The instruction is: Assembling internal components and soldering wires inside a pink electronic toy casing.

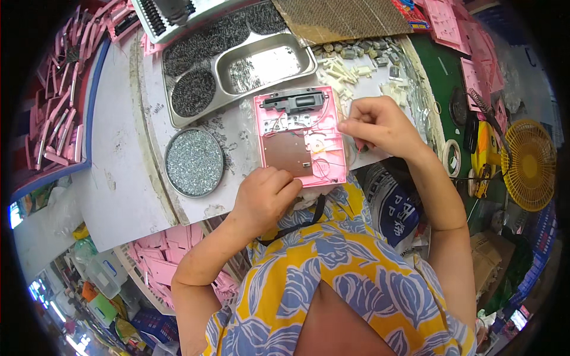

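A pink plastic case (339,155) lies open-side up on the worktable in front of me. Inside it are a brown circuit board (285,155), a black mechanism (294,102) along the far side, a metal plate (285,123) and thin red wires. My left hand (265,197) has its fingers curled over the near left corner of the case, holding it. At the case's right edge, my right hand (380,126) is closed in a pinch, thumb and forefinger together. Something small and reddish shows under its fingers, too small to name.
A round tin of small silvery parts (195,163) stands left of the case. Beyond lie a metal tray (267,62) with dark screws around it, white plastic pieces (338,74) and cardboard (350,21). A yellow fan (528,165) is at right; pink parts (166,252) fill a basket at lower left.
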The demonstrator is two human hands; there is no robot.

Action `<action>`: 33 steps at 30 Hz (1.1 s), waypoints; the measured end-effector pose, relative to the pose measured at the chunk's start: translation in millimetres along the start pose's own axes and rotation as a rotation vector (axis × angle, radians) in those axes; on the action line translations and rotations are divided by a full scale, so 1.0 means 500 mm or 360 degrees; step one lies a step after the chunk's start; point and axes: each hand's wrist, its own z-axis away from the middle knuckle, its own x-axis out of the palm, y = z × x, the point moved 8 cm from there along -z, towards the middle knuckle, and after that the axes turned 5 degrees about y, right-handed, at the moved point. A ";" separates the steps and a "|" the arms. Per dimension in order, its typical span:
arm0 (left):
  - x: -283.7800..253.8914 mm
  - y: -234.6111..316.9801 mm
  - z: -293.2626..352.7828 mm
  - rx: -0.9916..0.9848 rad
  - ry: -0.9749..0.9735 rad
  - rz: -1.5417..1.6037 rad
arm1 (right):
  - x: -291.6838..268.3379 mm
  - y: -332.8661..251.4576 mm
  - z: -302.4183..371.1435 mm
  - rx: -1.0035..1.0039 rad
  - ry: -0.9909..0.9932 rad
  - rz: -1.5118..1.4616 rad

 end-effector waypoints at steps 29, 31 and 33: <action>0.007 0.007 -0.032 -0.0221 -0.0126 -0.0084 | -0.015 -0.050 0.070 -0.0644 0.0572 0.0910; 0.005 0.013 -0.035 -0.0238 -0.0260 -0.0105 | 0.007 -0.080 0.093 -0.1007 0.0532 0.1358; 0.016 0.013 -0.034 -0.0242 -0.0332 -0.0103 | 0.032 -0.087 0.100 -0.1032 0.0387 0.1371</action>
